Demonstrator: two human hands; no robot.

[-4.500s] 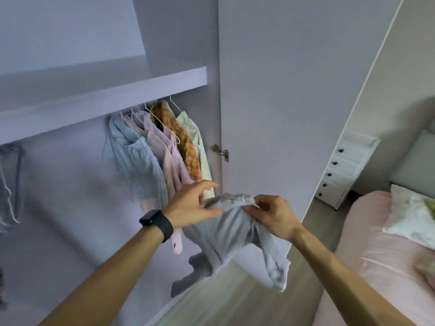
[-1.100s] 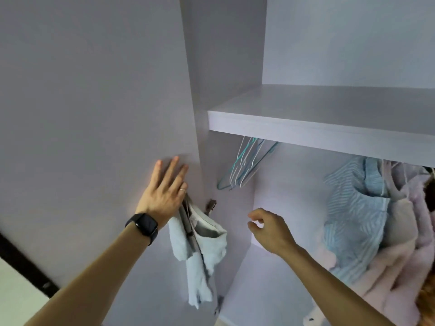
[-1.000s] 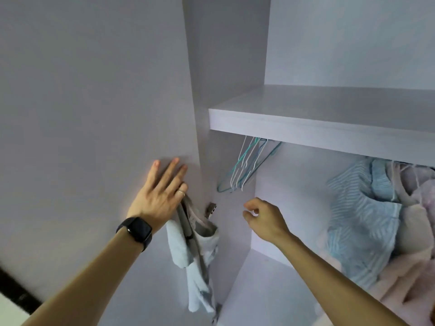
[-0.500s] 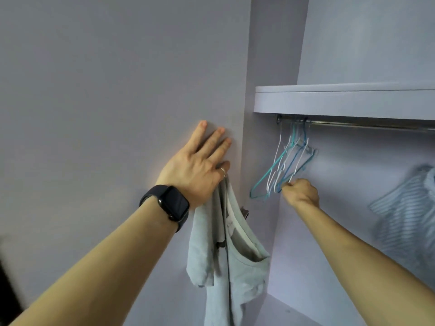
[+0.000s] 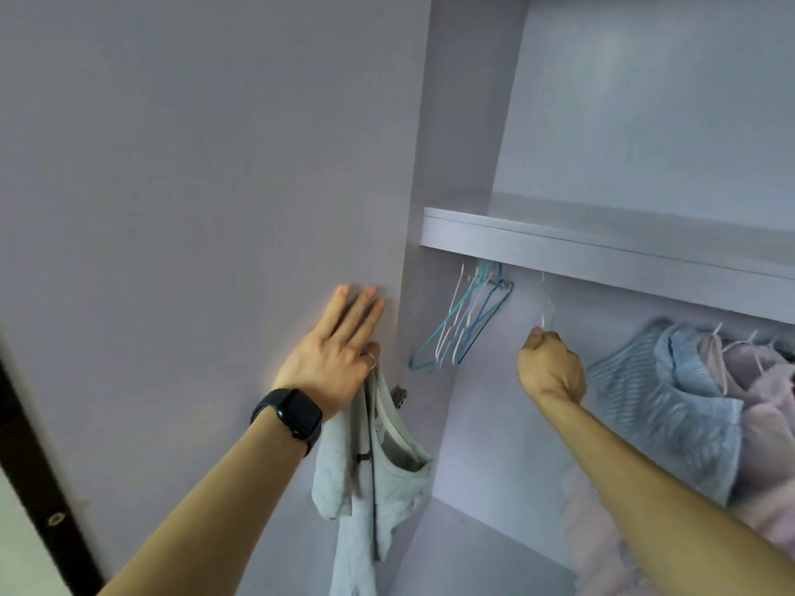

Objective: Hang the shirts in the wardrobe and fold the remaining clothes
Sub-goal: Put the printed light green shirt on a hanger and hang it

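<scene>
Gripping blurred hanger (image 5: 545,312), right hand (image 5: 553,372), shirt (image 5: 387,479) part-hidden

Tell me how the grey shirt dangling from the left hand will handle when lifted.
Probably floppy: the grey shirt hangs limp in long folds below the left hand. Likely light: the same hand presses the door while holding it.

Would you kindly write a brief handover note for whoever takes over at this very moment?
Left hand: flat on the wardrobe door, thumb hooking the grey shirt.
Right hand: gripping a white hanger just below the shelf, apart from the spare hangers.
Done: blue striped shirt and pink shirts hang at right.
Left: put the grey shirt on the hanger, hang it, fold the rest, out of view.
</scene>
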